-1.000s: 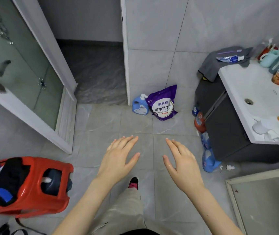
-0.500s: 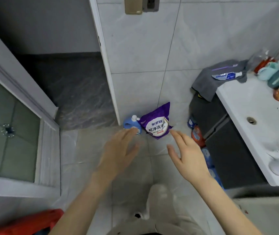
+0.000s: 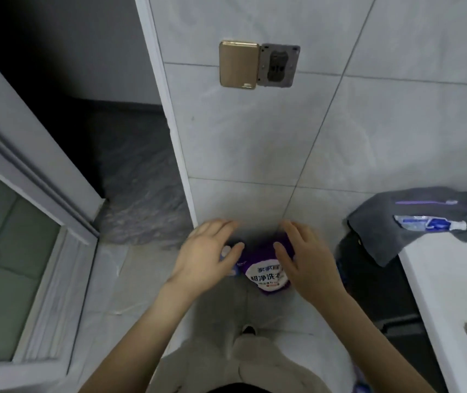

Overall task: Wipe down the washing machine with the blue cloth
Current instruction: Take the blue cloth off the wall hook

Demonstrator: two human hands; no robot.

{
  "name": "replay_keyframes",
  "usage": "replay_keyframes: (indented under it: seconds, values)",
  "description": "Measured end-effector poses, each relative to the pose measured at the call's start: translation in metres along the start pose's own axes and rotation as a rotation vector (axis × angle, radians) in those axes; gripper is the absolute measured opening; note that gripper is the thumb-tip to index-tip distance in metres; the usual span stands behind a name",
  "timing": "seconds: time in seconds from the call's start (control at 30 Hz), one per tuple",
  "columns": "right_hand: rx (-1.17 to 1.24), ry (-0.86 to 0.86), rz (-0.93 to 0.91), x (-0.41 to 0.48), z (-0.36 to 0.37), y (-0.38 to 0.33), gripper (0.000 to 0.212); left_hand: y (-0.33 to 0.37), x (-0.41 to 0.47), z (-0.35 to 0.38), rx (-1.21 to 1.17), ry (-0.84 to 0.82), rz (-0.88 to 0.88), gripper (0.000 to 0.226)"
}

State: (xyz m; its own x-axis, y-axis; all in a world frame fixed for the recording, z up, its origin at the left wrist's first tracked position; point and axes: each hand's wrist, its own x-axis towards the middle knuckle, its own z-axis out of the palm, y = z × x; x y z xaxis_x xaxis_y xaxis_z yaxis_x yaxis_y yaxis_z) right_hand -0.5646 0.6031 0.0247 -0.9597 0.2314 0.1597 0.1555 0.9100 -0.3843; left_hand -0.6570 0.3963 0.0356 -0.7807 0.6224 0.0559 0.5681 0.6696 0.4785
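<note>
Head view higher than before, left hand (image 3: 207, 260), right hand (image 3: 310, 269) flat, empty, over purple bag (image 3: 266, 277)

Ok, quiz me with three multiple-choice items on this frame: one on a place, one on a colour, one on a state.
1. Where does the tube lie?
A) on the floor
B) on the grey cloth at the corner of the sink
C) inside the basin

2. What colour is the bag by the wall?
A) purple
B) red
C) green

3. How are the left hand and right hand?
A) both open, holding nothing
B) both gripping a cloth
C) one gripping the tube

Answers: 1 B, the tube rests on the draped cloth; 2 A, its printed front is purple; 3 A, the fingers are spread with nothing in them.
</note>
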Motion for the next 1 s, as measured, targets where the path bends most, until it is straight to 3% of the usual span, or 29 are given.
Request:
replay_keyframes:
  seconds: [0.33,0.83,1.0]
  values:
    - [0.068,0.150,-0.091,0.118,-0.043,0.011,0.052,0.009,0.118,-0.055,-0.040,0.149,0.162,0.059]
    - [0.068,0.833,-0.400,0.276,-0.269,-0.058,0.045,0.104,0.267,-0.282,-0.052,0.728,0.652,0.051]
    - [0.104,1.095,-0.494,0.320,-0.345,-0.088,0.044,0.141,0.312,-0.346,-0.126,0.895,0.736,0.049]
